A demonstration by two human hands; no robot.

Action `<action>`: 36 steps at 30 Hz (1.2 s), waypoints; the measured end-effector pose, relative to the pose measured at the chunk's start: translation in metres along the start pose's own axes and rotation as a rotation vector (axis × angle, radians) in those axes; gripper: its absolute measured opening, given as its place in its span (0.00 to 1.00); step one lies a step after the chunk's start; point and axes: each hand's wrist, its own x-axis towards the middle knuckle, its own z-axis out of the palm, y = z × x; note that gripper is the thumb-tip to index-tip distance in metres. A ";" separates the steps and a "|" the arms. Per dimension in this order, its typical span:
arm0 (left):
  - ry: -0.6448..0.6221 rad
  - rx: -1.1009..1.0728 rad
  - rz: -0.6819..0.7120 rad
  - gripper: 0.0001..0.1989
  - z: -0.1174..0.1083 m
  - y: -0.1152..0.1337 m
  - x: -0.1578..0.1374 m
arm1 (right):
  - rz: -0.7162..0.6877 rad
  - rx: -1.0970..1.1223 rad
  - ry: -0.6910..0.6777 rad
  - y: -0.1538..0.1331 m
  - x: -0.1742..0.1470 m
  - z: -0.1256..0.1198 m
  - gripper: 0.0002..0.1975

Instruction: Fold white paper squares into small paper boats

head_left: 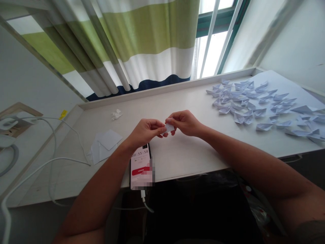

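Between my two hands, above the middle of the white table [182, 159], is a small folded piece of white paper [169, 127]. My left hand [149, 131] pinches its left side between thumb and fingers. My right hand [185, 122] grips the upper right side, with the thumb on top. The fingers cover part of the paper, so its full shape is hidden. Many folded paper boats [238, 100] lie in a cluster on the right of the table. To the left rests a small stack of white paper sheets [109, 139].
A phone [141, 166] showing a timer lies under my left forearm, plugged into a white cable [146, 203]. Crumpled white paper [116, 114] sits at the back left. More cables [53, 135] loop along the left edge. A raised rim and a striped curtain [152, 30] bound the back.
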 end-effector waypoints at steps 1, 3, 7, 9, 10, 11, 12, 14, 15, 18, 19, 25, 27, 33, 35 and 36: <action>0.004 0.001 -0.002 0.18 0.000 -0.001 0.000 | 0.018 0.009 0.001 0.000 0.000 0.000 0.27; 0.001 -0.012 -0.018 0.18 0.001 -0.002 0.000 | 0.038 0.017 -0.003 0.001 0.000 0.001 0.28; -0.100 -0.027 -0.076 0.21 0.000 -0.001 0.001 | 0.020 0.026 -0.007 0.003 0.001 0.001 0.30; -0.145 -0.013 -0.090 0.22 0.001 0.000 0.001 | 0.017 0.024 -0.006 0.003 0.001 0.000 0.31; -0.154 -0.004 -0.089 0.22 0.001 0.001 0.001 | 0.020 0.013 -0.006 0.003 0.001 0.000 0.32; -0.156 0.005 -0.085 0.22 0.002 0.003 0.001 | 0.023 -0.007 -0.002 0.002 0.001 0.000 0.33; -0.151 0.012 -0.076 0.22 0.003 0.004 0.000 | 0.023 -0.039 0.011 0.002 0.000 0.000 0.34; -0.141 0.020 -0.058 0.22 0.005 0.006 -0.001 | 0.016 -0.140 0.050 0.000 0.000 -0.001 0.36; -0.140 0.026 -0.056 0.22 0.006 0.006 -0.001 | 0.012 -0.197 0.068 -0.001 0.000 -0.001 0.37; -0.139 0.068 -0.059 0.19 0.007 0.005 -0.001 | 0.013 -0.301 0.083 -0.002 0.000 0.000 0.38; -0.128 0.086 -0.047 0.18 0.007 0.004 -0.001 | 0.015 -0.311 0.076 -0.002 -0.001 0.000 0.37; 0.001 0.054 0.031 0.17 0.004 -0.003 0.004 | 0.027 -0.246 0.064 -0.002 -0.002 0.004 0.35; 0.004 0.023 0.021 0.17 0.003 -0.002 0.004 | 0.030 -0.134 0.058 -0.001 -0.001 0.005 0.34; 0.239 -0.099 0.106 0.20 0.002 -0.001 0.006 | 0.009 0.193 0.014 0.001 0.001 0.001 0.28; 0.275 -0.111 0.119 0.21 0.003 -0.001 0.007 | 0.009 0.223 -0.005 0.002 0.002 0.000 0.28; 0.282 -0.111 0.121 0.21 0.003 -0.001 0.007 | 0.006 0.227 -0.014 0.003 0.002 0.000 0.28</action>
